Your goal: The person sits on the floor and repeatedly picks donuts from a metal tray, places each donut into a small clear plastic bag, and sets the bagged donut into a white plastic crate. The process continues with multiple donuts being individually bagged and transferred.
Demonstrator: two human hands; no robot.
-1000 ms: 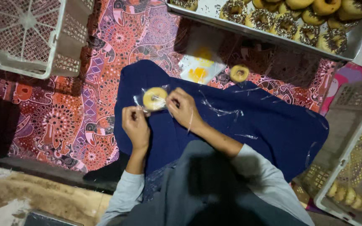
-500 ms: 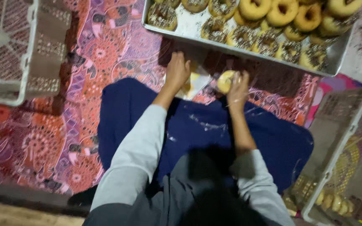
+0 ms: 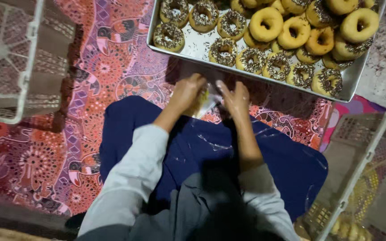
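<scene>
My left hand (image 3: pixel 186 93) and my right hand (image 3: pixel 236 99) are close together just below the metal tray (image 3: pixel 193 47). Between them they pinch a clear plastic bag (image 3: pixel 207 101) with something yellow showing inside; motion blur hides the detail. The tray holds several doughnuts: sprinkle-topped ones (image 3: pixel 223 50) toward the near and left side, plain golden ones (image 3: pixel 266 23) toward the far right. My forearms reach out over a dark blue cloth (image 3: pixel 211 147) across my lap, which carries crumpled clear plastic.
A patterned red and purple mat (image 3: pixel 50 156) covers the floor. A white lattice crate (image 3: pixel 5 58) stands at the left. Another pale crate (image 3: pixel 362 174) at the right holds bagged doughnuts (image 3: pixel 349 230) low down.
A second ago both hands held a doughnut in plastic over my lap. They have reached forward to the tray's near edge and come together on the bag; the view moved up toward the tray.
</scene>
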